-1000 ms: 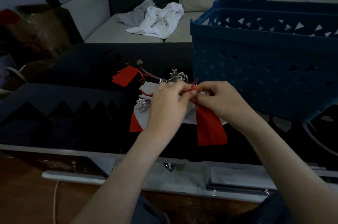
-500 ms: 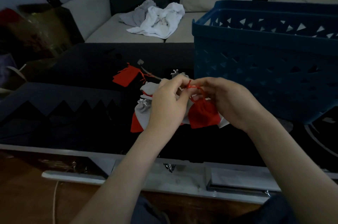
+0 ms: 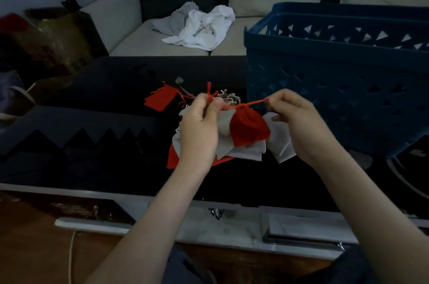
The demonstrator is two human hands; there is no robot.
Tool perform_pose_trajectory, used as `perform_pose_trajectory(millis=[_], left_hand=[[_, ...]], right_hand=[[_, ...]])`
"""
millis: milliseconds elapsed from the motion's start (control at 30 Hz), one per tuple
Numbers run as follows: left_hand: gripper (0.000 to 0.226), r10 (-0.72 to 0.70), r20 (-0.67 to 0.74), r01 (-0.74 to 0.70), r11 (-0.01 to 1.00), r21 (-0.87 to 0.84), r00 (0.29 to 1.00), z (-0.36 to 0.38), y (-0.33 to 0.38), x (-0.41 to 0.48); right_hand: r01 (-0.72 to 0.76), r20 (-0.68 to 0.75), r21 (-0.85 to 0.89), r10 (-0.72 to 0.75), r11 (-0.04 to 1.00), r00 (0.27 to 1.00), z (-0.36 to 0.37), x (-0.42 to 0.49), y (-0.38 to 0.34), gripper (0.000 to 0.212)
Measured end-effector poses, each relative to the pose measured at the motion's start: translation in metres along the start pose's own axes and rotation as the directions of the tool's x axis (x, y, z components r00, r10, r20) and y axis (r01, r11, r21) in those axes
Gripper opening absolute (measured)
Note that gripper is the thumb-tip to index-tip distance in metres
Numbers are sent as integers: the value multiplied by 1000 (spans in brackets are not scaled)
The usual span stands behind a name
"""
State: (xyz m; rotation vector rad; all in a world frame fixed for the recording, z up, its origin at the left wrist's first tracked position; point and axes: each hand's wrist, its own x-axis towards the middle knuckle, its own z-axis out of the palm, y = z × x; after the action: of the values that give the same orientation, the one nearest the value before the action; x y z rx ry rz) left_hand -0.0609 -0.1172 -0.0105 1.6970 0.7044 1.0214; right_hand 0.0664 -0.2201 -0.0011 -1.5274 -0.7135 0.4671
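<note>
Nearest the camera, two bare forearms reach out over the pale front edge (image 3: 232, 218) of a dark, glossy table (image 3: 104, 125). The left hand (image 3: 199, 130) has its fingers curled, thumb and forefinger pinching one end of a thin red drawstring cord (image 3: 255, 103), whose loose tails stick up above the knuckles. The right hand (image 3: 299, 125) is curled likewise and pinches the other end of the cord, so that the cord runs taut between the two hands. From the middle of it hangs a small red fabric drawstring pouch (image 3: 249, 129), its mouth gathered tight, held just above the table between the hands. Under the pouch lies a loose pile of flat grey fabric pouches (image 3: 246, 153), with a red corner showing beneath on the left. A little farther back a flat red fabric pouch (image 3: 160, 100) lies alone on the table. To the right stands a large blue plastic basket with triangular cut-outs (image 3: 325, 88). Beyond the table is a light-coloured sofa (image 3: 144, 47) with crumpled white and grey cloths (image 3: 202, 28) on its seat.
</note>
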Motion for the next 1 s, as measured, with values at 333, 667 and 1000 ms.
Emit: perform_pose_trajectory(millis=[333, 667, 1000], left_hand=[[32, -85, -121, 93, 994, 62, 989, -6, -1, 2], [26, -5, 229, 22, 997, -72, 973, 3, 11, -6], [13, -66, 353, 220, 882, -417, 933, 5, 14, -6]], right_hand=[[66, -114, -192, -89, 979, 989, -13, -3, 5, 19], [187, 223, -82, -164, 979, 961, 0, -17, -11, 17], [139, 273, -123, -101, 983, 957, 5, -13, -6, 10]])
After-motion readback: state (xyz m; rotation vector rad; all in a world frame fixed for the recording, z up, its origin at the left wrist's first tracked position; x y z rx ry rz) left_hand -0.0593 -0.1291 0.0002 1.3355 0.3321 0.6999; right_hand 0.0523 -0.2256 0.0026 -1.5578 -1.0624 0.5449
